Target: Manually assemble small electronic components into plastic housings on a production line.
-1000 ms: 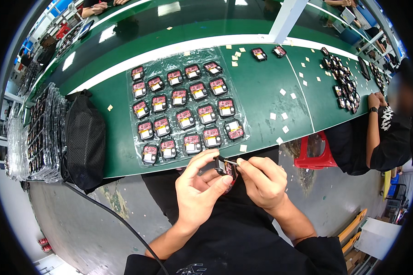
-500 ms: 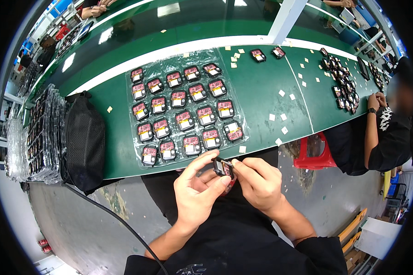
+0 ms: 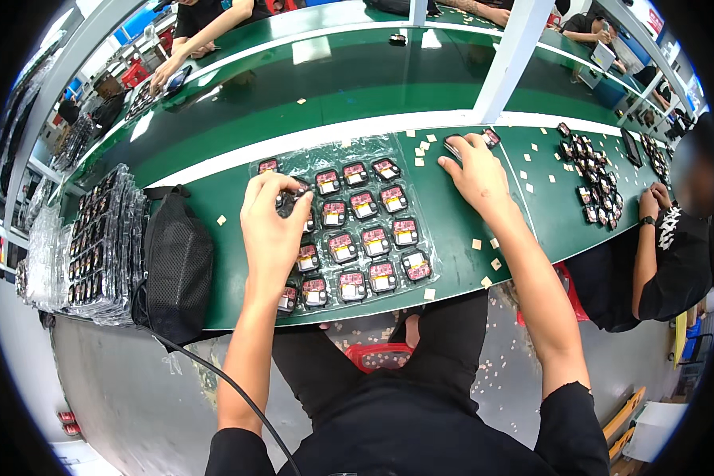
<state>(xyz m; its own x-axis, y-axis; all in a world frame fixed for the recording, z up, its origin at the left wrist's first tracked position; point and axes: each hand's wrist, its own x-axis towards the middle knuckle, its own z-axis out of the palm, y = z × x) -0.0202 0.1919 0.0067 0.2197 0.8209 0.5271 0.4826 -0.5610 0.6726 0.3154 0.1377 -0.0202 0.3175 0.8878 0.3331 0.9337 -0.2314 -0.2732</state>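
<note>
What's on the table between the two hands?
Head view: between the left hand and right hand lies the clear plastic tray with rows of small black parts, plus small tan squares.

The left hand [image 3: 271, 226] covers several small black parts in the clear tray [image 3: 420, 230], left of centre; the right hand [image 3: 476, 170] hides the part beneath its fingertips, upper centre.
</note>
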